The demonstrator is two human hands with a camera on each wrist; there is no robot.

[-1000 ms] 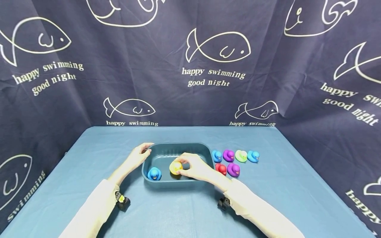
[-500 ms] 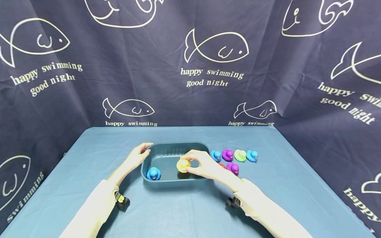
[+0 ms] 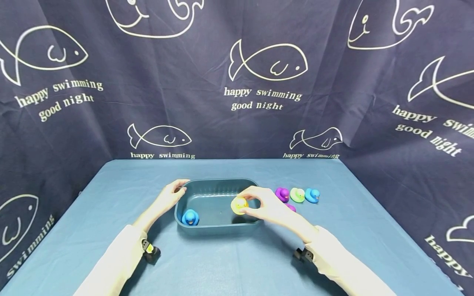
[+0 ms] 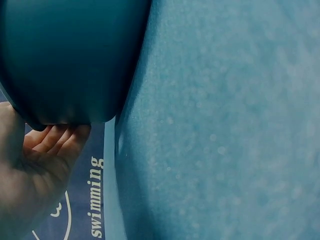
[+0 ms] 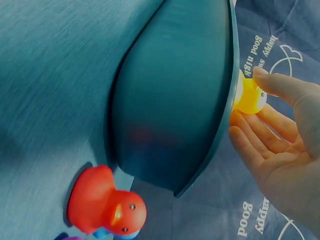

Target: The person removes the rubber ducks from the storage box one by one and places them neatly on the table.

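A dark teal plastic tub (image 3: 218, 228) sits on the table, with a blue rubber duck (image 3: 190, 218) in its front left corner. My left hand (image 3: 171, 195) grips the tub's back left corner, thumb near the rim and fingers round the outside; the left wrist view shows those fingers (image 4: 57, 137) against the end wall, tips hidden. In the right part of the tub, a yellow rubber duck (image 3: 240, 204) is pinched between the thumb and fingers of my right hand (image 3: 264, 201). The right wrist view shows this duck (image 5: 252, 97) just past the tub's rim.
Right of the tub stand a purple duck (image 3: 282, 194), a pale green duck (image 3: 297, 195) and a blue duck (image 3: 312, 195). Another purple duck (image 3: 291, 207) is partly behind my right hand. A red duck (image 5: 102, 202) shows beside the tub. A dark fish-print cloth (image 3: 207, 111) hangs behind.
My right hand has carried the yellow duck rightwards from the tub's middle, covering the red duck and the nearest blue one in the head view. My left hand has stayed at the tub's corner.
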